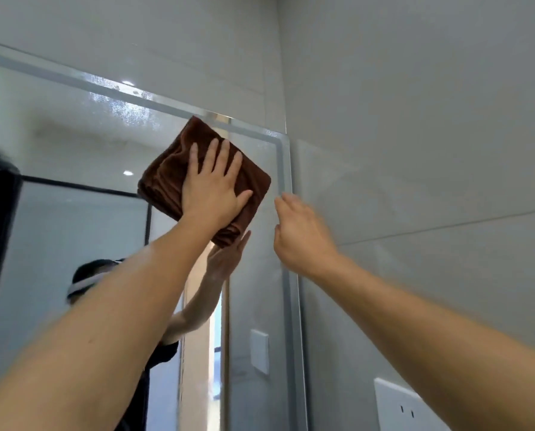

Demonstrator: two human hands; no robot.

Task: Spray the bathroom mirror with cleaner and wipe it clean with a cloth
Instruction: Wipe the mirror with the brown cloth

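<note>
Two bare hands are reaching up: the left hand point(211, 185), fingers spread flat, is pressing a folded brown microfibre cloth point(166, 178) against the frameless wall mirror point(57, 144) near its upper right corner; the right hand point(300, 233) is hovering beside the mirror's edge, fingers loosely curled, holding nothing. No writing is readable.

left hand point(211, 185): flat, fingers spread, pressing folded brown cloth point(166, 178) to mirror point(73, 150) near its top right corner | right hand point(300, 231): loosely curled, empty, at mirror's right edge | droplets point(126, 107): under mirror's top edge
</note>
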